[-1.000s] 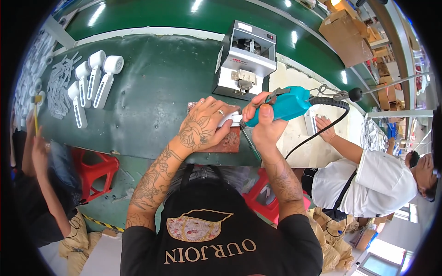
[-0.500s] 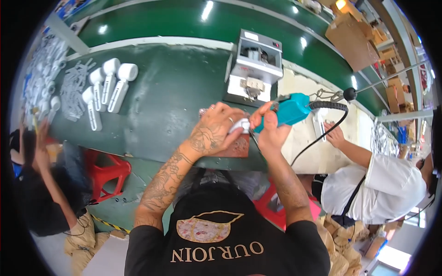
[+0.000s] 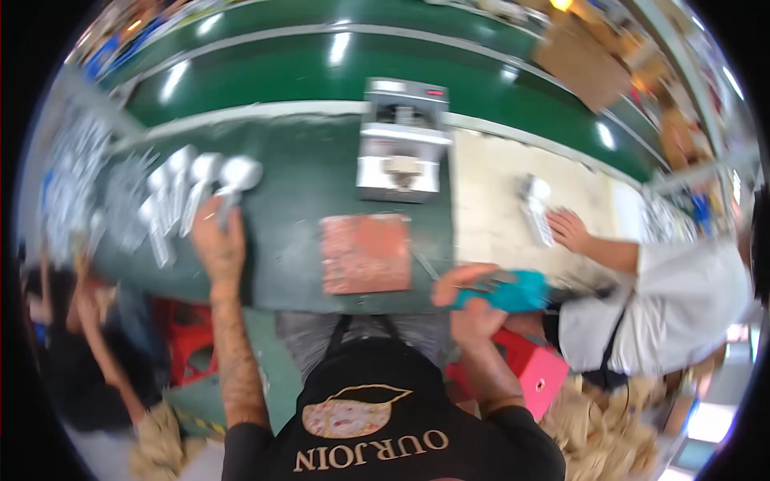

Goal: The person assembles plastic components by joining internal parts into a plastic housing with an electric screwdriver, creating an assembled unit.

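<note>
- Five white wands [image 3: 180,184] lie in a fanned group, well left of the red pad [image 3: 366,252].
- The left hand [image 3: 218,243], also left of the pad, has thumb and fingers at the handle of the rightmost wand [image 3: 239,172]; blur hides whether they grip it.
- The right hand [image 3: 475,309], just right of the pad's near corner, is closed around a teal tool [image 3: 512,290].
- A thin rod [image 3: 425,258] lies just beside the pad's right edge.
- The machine [image 3: 403,152] stands beyond the pad.
- Grey strips [image 3: 131,196] are heaped farther left of the pad than the wands.
- Well right of the pad, a co-worker's hand [image 3: 571,231] is at another wand [image 3: 539,212] on a pale sheet [image 3: 489,176].
</note>
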### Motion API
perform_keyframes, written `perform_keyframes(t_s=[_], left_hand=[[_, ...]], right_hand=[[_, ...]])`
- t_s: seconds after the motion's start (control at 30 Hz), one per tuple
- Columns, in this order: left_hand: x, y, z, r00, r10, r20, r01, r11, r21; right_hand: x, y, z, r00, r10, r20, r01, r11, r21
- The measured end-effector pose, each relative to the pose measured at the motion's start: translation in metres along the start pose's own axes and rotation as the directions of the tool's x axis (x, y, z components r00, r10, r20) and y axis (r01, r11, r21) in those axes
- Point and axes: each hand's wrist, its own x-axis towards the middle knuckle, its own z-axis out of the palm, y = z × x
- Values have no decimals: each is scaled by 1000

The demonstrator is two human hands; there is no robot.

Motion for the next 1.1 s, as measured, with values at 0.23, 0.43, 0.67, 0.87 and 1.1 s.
perform_keyframes(t_s=[0.23, 0.43, 0.67, 0.87, 1.1], left_hand=[[45, 230, 30, 954, 187, 236, 10, 764, -646], [19, 402, 149, 563, 715, 414, -140, 576, -805], [24, 440, 155, 522, 641, 562, -162, 722, -673], [29, 347, 108, 636, 652, 413, -163, 637, -754], [25, 246, 20, 776, 381, 503, 143, 670, -728]], right_hand=[[-10, -12, -21, 975, 219, -35, -220, 974, -48], [-29, -24, -28, 965, 239, -103, -248, 965, -84], [-37, -33, -33, 957, 187, -220, -221, 966, -138], [-14, -25, -52, 944, 95, -316, -206, 918, -339], [33, 7, -47, 968, 127, -215, -215, 861, -461]])
